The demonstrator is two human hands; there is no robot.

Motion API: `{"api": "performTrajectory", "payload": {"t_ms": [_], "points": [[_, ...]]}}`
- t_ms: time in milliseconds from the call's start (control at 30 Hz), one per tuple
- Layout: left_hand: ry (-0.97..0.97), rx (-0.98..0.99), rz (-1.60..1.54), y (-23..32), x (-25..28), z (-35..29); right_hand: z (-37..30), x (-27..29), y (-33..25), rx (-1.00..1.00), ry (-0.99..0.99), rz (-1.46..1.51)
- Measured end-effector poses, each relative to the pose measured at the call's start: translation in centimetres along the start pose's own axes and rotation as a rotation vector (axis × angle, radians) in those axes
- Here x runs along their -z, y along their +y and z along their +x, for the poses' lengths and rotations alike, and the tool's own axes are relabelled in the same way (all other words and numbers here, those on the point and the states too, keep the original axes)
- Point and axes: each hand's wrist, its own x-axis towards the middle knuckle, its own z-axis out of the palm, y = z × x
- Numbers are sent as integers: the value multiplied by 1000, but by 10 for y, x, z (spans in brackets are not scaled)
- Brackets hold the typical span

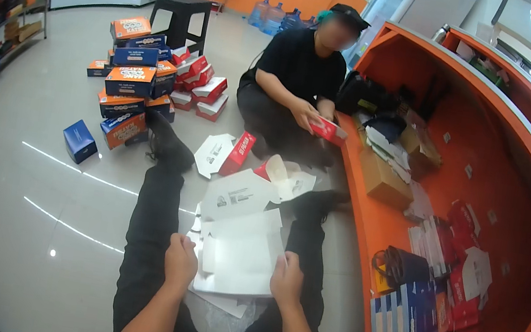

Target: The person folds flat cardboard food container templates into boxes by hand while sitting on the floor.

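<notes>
I sit on the floor with my legs stretched out. A flat, unfolded white cardboard box blank (239,252) lies on a small stack of like blanks between my legs. My left hand (180,262) grips its left edge. My right hand (287,281) grips its right edge. More white blanks (238,194) lie just beyond, toward my feet.
A person in black sits opposite, holding a red box (327,130). A pile of orange, blue and red boxes (132,79) stands on the left, with one blue box (80,141) apart. An orange counter shelf (368,217) on the right holds cartons, flat boxes and bags. A black stool (180,13) stands behind.
</notes>
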Motion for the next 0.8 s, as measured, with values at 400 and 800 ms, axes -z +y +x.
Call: {"api": "performTrajectory", "payload": {"t_ms": [400, 800], "points": [[-532, 164, -391, 51, 6, -50, -43, 13, -66, 620, -469, -100], [-79, -105, -734, 98, 75, -60, -63, 72, -99, 409, -850, 517]]}}
